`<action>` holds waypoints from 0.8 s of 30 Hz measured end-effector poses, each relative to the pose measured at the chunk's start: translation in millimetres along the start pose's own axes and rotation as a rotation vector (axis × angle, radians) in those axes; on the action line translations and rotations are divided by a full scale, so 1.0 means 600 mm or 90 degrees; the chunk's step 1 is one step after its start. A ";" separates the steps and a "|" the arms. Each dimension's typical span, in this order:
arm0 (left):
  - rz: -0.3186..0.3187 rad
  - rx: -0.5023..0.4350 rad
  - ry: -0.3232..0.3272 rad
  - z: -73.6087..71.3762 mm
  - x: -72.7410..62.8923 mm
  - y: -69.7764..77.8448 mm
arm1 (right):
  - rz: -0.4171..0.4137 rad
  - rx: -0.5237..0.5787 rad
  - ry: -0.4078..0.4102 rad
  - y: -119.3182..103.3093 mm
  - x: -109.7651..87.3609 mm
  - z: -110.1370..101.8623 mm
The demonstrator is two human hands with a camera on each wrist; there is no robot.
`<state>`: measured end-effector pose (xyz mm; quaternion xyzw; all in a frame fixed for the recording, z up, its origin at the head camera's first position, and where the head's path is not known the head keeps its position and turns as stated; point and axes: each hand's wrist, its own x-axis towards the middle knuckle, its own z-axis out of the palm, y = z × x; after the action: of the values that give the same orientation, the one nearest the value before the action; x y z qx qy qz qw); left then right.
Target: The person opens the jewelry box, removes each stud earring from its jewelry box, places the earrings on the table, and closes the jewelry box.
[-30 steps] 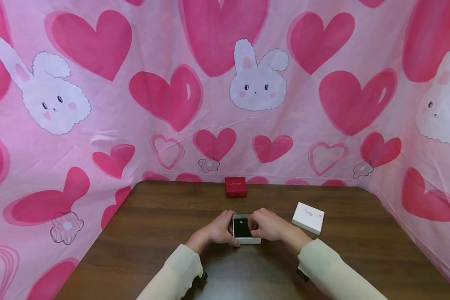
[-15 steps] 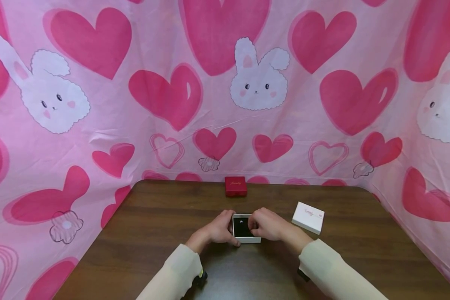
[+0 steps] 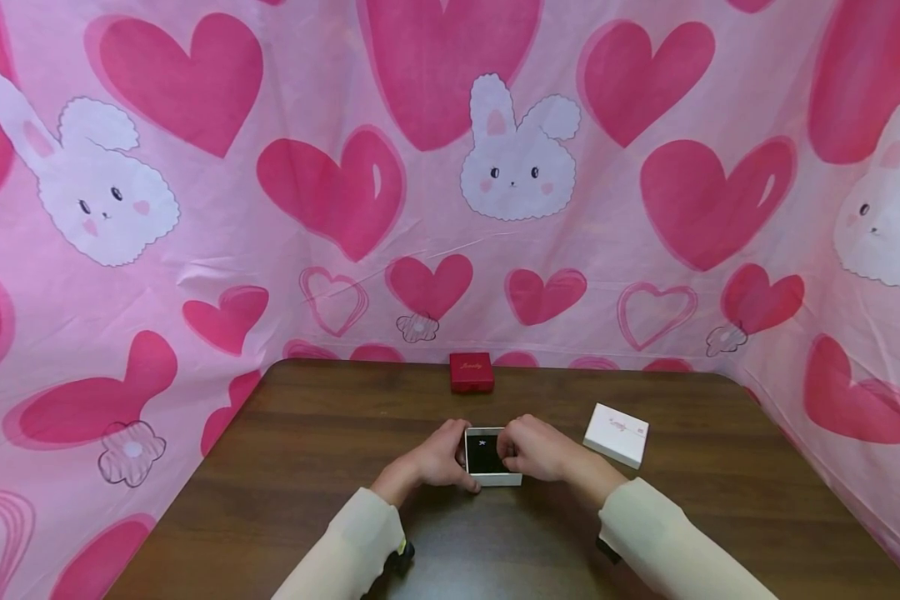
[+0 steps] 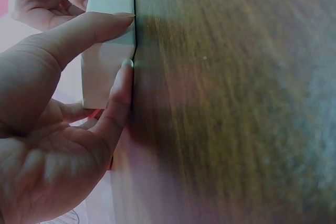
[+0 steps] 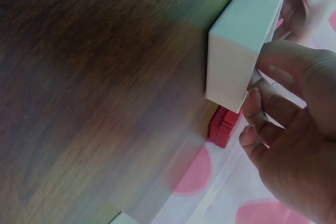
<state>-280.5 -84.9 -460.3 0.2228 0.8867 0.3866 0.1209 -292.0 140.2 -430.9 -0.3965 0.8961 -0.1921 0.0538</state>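
Observation:
A small white box (image 3: 498, 481) sits open on the table with a black insert (image 3: 482, 460) inside. A tiny silvery piece (image 3: 482, 443) shows near the insert's far left part. My left hand (image 3: 442, 457) grips the box's left side, its thumb along the near wall and fingers around the side. My right hand (image 3: 532, 450) is over the box's right side, fingers curled. In the right wrist view the thumb and forefinger of that hand (image 5: 299, 98) dip past the rim, tips hidden by the wall; I cannot tell what they pinch.
A white box lid (image 3: 617, 435) with red lettering lies to the right of my right hand. At the back of the brown wooden table (image 3: 330, 417) stands a red box (image 3: 472, 373). Pink cloth (image 3: 435, 225) with hearts and rabbits hangs around the table.

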 end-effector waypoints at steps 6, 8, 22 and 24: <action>0.010 0.010 0.009 0.001 -0.001 0.001 | -0.002 -0.011 0.008 0.000 -0.003 -0.002; 0.013 0.017 0.012 0.002 -0.002 0.001 | -0.007 -0.015 0.012 -0.001 -0.004 -0.002; 0.009 0.028 0.008 0.003 0.000 -0.002 | -0.017 -0.050 0.041 -0.001 -0.008 -0.005; 0.009 0.026 0.008 0.003 0.001 -0.003 | -0.020 -0.053 0.044 -0.002 -0.009 -0.006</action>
<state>-280.7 -84.7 -462.6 0.2296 0.8936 0.3703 0.1081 -288.4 144.6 -427.5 -0.4054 0.8983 -0.1693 0.0036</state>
